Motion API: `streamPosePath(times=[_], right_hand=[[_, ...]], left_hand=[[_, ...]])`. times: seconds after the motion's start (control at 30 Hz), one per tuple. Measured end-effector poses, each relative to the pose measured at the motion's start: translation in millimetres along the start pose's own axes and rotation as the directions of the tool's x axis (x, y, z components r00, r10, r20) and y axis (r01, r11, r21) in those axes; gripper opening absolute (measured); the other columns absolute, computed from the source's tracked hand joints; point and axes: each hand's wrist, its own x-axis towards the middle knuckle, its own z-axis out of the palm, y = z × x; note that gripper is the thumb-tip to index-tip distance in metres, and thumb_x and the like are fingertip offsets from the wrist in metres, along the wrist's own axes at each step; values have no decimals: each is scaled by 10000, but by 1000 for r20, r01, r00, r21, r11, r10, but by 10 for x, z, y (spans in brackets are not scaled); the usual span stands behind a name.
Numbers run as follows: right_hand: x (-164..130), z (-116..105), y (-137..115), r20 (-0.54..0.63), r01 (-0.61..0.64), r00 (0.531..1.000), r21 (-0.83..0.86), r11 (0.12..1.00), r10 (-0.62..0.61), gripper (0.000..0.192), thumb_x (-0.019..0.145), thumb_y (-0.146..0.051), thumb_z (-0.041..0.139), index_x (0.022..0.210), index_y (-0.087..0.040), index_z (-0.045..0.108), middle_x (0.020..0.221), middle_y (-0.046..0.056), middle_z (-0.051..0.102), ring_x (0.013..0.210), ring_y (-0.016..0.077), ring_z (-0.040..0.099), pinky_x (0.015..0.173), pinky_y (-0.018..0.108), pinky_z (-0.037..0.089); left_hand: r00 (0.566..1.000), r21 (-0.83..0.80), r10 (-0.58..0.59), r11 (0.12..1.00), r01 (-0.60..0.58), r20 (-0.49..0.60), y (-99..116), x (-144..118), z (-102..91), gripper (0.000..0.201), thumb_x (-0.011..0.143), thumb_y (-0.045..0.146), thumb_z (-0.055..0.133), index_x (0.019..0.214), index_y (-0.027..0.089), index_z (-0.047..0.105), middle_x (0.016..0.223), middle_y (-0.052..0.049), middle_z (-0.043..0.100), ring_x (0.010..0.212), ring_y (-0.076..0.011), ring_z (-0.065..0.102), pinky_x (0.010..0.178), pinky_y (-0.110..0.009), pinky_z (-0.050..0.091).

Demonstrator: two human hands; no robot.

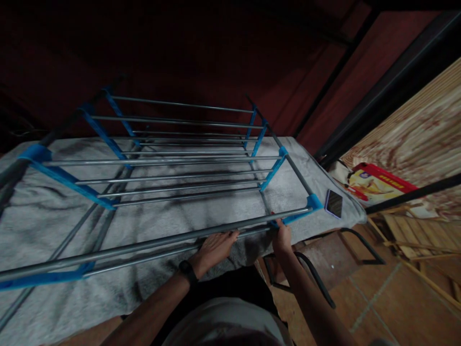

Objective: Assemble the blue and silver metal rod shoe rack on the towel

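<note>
A metal rack of grey rods and blue plastic side brackets lies on its side on a grey blanket. My left hand, with a black band on the wrist, rests on the nearest pair of rods with its fingers laid over them. My right hand grips the same rods close to the blue bracket at the rack's near right corner.
A phone lies face up on the blanket's right edge beside the rack. A black metal frame stands under that edge. A red and yellow box and wooden slats lie on the tiled floor at the right.
</note>
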Motion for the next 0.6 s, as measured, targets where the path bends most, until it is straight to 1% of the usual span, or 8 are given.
streamPosePath(times=[0.1, 0.23, 0.3, 0.43, 0.53, 0.6], right_hand=[[11, 33, 61, -26, -26, 999, 11, 1000, 26, 335, 706, -516, 662, 828, -204, 647, 737, 11, 661, 799, 197, 621, 719, 305, 477], [31, 57, 46, -4, -40, 999, 20, 999, 40, 301, 705, -481, 650, 830, -208, 641, 754, 4, 667, 831, 196, 628, 754, 306, 478], [38, 29, 13, 30, -47, 998, 17, 999, 46, 265, 672, -434, 680, 796, -204, 640, 731, 1, 665, 807, 195, 625, 756, 306, 475], [28, -87, -37, 105, -61, 993, -11, 998, 62, 229, 608, -342, 723, 769, -196, 650, 647, -22, 637, 727, 194, 609, 740, 315, 470], [0, -152, -69, 128, -50, 990, -39, 998, 55, 260, 586, -314, 745, 810, -205, 669, 660, -34, 640, 779, 204, 613, 775, 319, 462], [-17, -171, -100, 128, -18, 991, -61, 998, 26, 283, 589, -330, 760, 833, -212, 679, 734, -22, 671, 855, 217, 614, 820, 327, 453]], left_hand=[[1000, -3, -10, 1000, 10, 7, 1, 25, -25, 348, 992, 201, 354, 1301, 268, 500, 1075, -52, 691, 921, -226, 666, 770, -346, 487], [999, -6, -21, 1000, 21, 37, 29, 47, -58, 338, 994, 207, 338, 1275, 263, 518, 1036, -47, 700, 918, -233, 671, 751, -347, 492], [999, -8, -27, 1000, 27, 38, 41, 45, -57, 341, 987, 186, 342, 1270, 254, 519, 1033, -55, 702, 914, -230, 671, 756, -347, 490], [1000, -41, -27, 999, 26, -9, 44, 32, -55, 302, 983, 179, 356, 1217, 238, 538, 1050, -70, 690, 940, -214, 661, 795, -338, 480], [999, -35, 3, 999, -4, -32, 50, 28, -93, 268, 990, 183, 349, 1143, 228, 564, 1051, -61, 668, 974, -206, 641, 826, -336, 475], [999, -17, 3, 1000, -4, -44, 64, 7, -134, 243, 994, 218, 373, 1134, 229, 572, 1069, -55, 654, 985, -209, 630, 828, -343, 481]])
